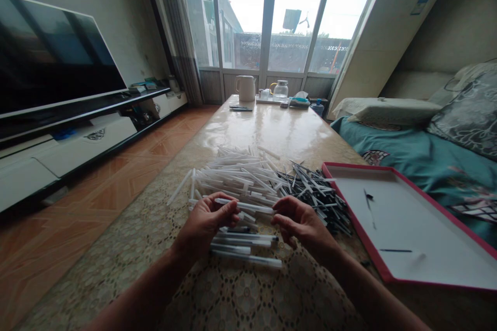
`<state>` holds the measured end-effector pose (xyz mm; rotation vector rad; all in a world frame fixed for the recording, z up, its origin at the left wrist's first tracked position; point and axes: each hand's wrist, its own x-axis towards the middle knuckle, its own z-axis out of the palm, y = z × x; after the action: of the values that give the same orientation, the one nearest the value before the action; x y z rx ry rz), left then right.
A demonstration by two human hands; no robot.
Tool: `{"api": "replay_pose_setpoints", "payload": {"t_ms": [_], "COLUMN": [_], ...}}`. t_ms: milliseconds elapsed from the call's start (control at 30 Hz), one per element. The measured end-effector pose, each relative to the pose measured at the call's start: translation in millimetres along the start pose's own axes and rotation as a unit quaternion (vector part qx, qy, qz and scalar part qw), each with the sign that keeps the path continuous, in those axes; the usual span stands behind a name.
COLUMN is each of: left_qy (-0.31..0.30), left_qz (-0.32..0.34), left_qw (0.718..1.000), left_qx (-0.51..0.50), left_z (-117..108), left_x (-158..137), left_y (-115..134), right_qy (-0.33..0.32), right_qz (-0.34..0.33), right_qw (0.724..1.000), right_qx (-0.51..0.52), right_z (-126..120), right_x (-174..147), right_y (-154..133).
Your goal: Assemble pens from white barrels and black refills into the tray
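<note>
Between my two hands a translucent white pen barrel [254,208] lies nearly level above the table. My left hand [212,217] pinches its left part between thumb and fingers. The fingertips of my right hand [298,219] close on its right end. Just beyond is a heap of white pen barrels and caps [233,173]. To its right lies a pile of dark pen refills [318,194]. Below my hands several assembled-looking pens [246,251] lie side by side, partly covered by my left hand.
A shallow pink-edged box [423,217] with a white inside stands at the right, holding a few loose pen parts. At the table's far end are a kettle [245,88], a glass pitcher [280,89] and a tissue pack [300,100]. A sofa [407,139] borders the right side.
</note>
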<state>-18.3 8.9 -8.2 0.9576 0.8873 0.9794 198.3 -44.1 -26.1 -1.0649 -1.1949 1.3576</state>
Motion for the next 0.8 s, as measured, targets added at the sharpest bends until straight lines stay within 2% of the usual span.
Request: {"api": "replay_pose_setpoints", "payload": {"t_ms": [167,267,333,400,500,567,633,733,800], "left_qy": [0.008,0.078,0.135,0.170,0.163,0.142,0.138,0.163,0.175], "left_qz": [0.012,0.037,0.058,0.078,0.090,0.092,0.096,0.108,0.114], "left_qw": [1.000,0.995,0.987,0.980,0.981,0.985,0.986,0.981,0.978], "left_qx": [-0.019,-0.058,-0.071,-0.069,-0.043,-0.018,0.001,0.011,0.018], "left_z": [-3,-10,-15,-19,-20,-18,-16,-14,-15], "left_x": [2,4,6,8,10,11,11,11,11], "left_y": [1,10,16,19,20,18,16,15,15], "right_qy": [0.026,0.118,0.212,0.294,0.353,0.362,0.362,0.328,0.258], "right_qz": [-0.018,-0.082,-0.131,-0.158,-0.192,-0.223,-0.242,-0.255,-0.256], "right_qw": [0.998,0.977,0.939,0.890,0.818,0.778,0.759,0.767,0.791], "right_qx": [-0.060,-0.158,-0.236,-0.310,-0.411,-0.461,-0.485,-0.488,-0.492], "right_z": [-10,-32,-47,-59,-68,-68,-64,-54,-44], "right_x": [2,6,8,10,12,12,11,9,6], "right_y": [1,-3,-5,-7,-9,-10,-10,-8,-7]}}
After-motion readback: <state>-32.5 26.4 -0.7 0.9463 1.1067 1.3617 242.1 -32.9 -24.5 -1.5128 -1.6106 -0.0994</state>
